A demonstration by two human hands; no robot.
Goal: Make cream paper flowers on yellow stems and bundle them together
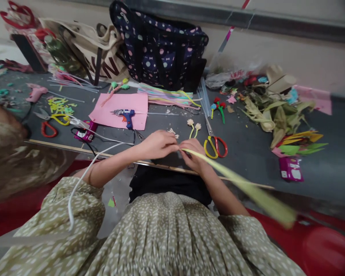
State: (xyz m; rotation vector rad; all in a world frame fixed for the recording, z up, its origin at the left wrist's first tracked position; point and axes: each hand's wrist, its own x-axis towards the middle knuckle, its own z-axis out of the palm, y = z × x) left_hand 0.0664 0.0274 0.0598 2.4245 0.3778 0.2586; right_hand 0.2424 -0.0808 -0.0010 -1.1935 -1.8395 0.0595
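My left hand and my right hand meet at the near edge of the grey table, fingers pinched together. Both close on the tip of a long pale green leaf strip, which runs from the fingers down to the right past my right forearm. What sits right between the fingertips is too small to make out. Two small cream flowers on green stems lie just beyond the hands. Scissors with a yellow and a red handle lie right of my right hand.
A blue glue gun rests on a pink sheet. Coloured straws, a dotted navy bag and a beige tote stand behind. Husk leaves pile at the right. More scissors lie left. A white cable crosses my lap.
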